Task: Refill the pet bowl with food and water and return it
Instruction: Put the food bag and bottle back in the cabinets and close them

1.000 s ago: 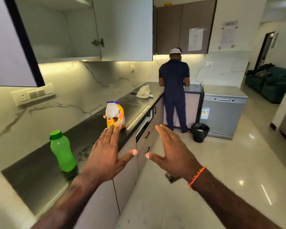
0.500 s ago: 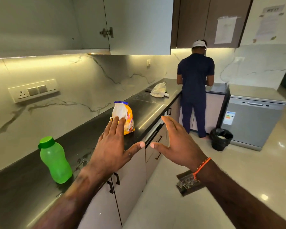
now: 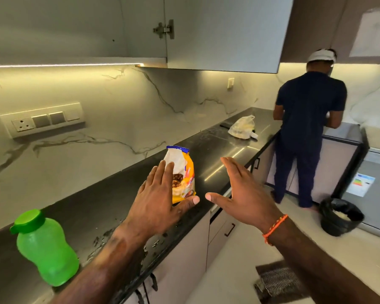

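An orange and white pet food bag (image 3: 183,170) with a blue top stands upright on the black countertop (image 3: 208,150). My left hand (image 3: 160,194) is held flat with straight fingers in front of the bag's left side, holding nothing. My right hand (image 3: 239,189), with an orange wrist band, is spread flat to the right of the bag, over the counter edge, also empty. A green water bottle (image 3: 45,249) with a green cap stands at the near left of the counter. No pet bowl is in view.
A person in dark blue (image 3: 309,128) stands with their back to me at the far end of the counter. A white plastic bag (image 3: 241,128) lies on the counter there. A black bin (image 3: 338,216) and a striped mat (image 3: 276,281) are on the floor. Water spots wet the counter near me.
The view has moved closer to the counter and the food bag. Both hands stay spread and empty, now nearer the bag, with the left hand overlapping it.
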